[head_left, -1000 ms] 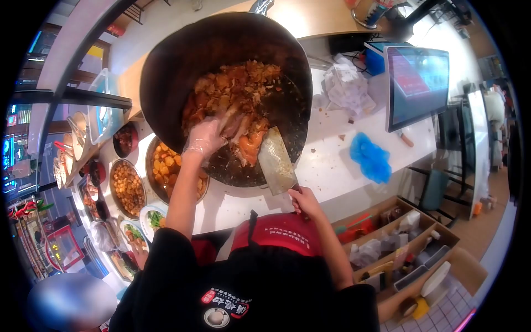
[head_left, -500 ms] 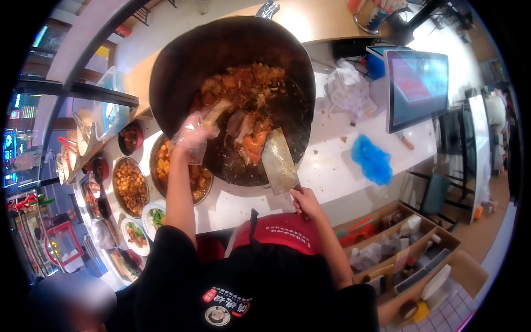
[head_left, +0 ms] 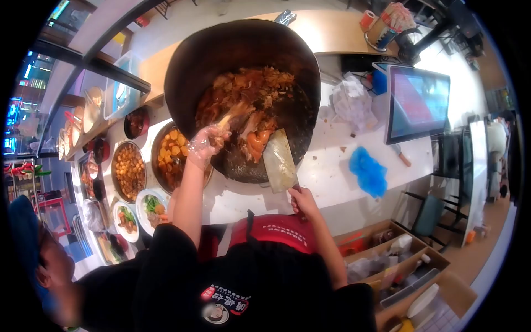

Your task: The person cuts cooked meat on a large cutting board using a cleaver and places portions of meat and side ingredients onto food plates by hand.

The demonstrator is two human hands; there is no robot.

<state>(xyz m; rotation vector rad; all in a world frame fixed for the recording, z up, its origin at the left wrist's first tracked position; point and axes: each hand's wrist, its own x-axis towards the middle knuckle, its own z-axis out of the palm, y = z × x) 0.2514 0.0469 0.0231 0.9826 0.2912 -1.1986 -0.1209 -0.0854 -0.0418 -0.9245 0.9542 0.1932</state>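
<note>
A large dark round vessel with a high wall stands in front of me, holding chopped brown meat. My left hand, in a clear plastic glove, is closed around a pale bone at the vessel's near left side. In my right hand is the handle of a cleaver. Its broad, greasy blade lies over the vessel's near rim, beside a larger reddish-brown chunk of meat. Whether the blade touches that chunk I cannot tell.
Left of the vessel are a pan of yellow and brown pieces, a pan of diced food and two plates with greens, one being a white plate. A co-worker stands left. Rightward lie a blue plastic bag, a knife and a monitor.
My left hand has shifted slightly right and down, still on the bone. The cleaver stays nearly in place. The view has shifted a little, and more of the co-worker shows at left.
</note>
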